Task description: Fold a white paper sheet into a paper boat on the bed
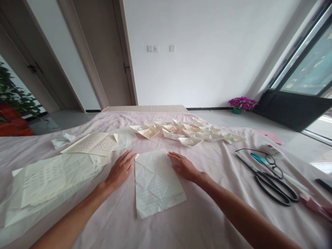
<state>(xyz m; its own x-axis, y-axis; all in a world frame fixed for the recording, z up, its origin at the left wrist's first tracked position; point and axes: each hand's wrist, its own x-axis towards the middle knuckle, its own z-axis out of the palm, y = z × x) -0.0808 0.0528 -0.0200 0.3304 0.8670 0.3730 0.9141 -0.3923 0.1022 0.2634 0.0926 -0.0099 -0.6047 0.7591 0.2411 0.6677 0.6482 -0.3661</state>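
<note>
A creased sheet of lined paper [158, 185] lies flat on the pink cloth between my hands. My left hand [121, 169] rests by its upper left corner, fingers stretched out and holding nothing. At the upper right corner, my right hand [184, 166] lies with its fingers extended, their tips at the paper's edge. Beyond the sheet stand several folded paper boats [190, 141] in a loose group. To the left is a stack of wrinkled paper sheets [52, 176], with a printed sheet [90, 144] at its far end.
On the right lie large black-handled scissors [269, 183], eyeglasses [277, 171], a small white box [271, 150] and a blue object [258, 158]. A crumpled paper [63, 140] sits at the far left. Beyond the cloth, a potted purple plant [242, 104] stands on the floor.
</note>
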